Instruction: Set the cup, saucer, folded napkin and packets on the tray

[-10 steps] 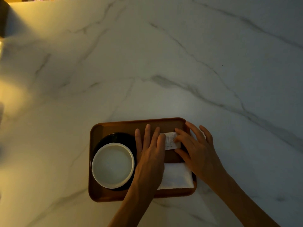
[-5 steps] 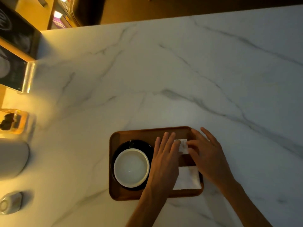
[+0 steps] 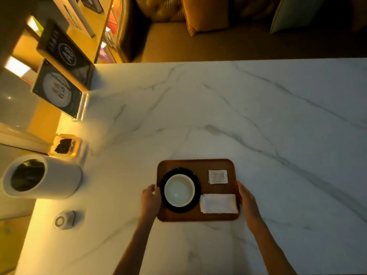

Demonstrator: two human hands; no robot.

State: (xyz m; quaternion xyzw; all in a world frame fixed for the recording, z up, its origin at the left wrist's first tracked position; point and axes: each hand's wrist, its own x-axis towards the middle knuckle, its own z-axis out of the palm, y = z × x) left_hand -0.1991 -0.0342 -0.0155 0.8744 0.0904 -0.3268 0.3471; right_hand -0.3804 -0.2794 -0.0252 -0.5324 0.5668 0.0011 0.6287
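A brown wooden tray [image 3: 198, 165] lies on the marble counter. On its left half a white cup [image 3: 179, 190] stands on a black saucer [image 3: 196, 193]. White packets [image 3: 218, 176] lie at the tray's back right, and a folded white napkin [image 3: 218, 203] lies at its front right. My left hand [image 3: 150, 199] grips the tray's left edge. My right hand [image 3: 247, 201] grips the right edge beside the napkin.
At the counter's left stand a white cylinder canister [image 3: 39, 176], a clear box with dark contents [image 3: 64, 145], a small round white device [image 3: 63, 220] and framed signs [image 3: 57, 92]. Upholstered seating [image 3: 198, 20] lies beyond the counter's far edge.
Both hands have left the packets and moved apart to the tray's left and right edges. The packets now lie uncovered. The camera has pulled back and tilted up.
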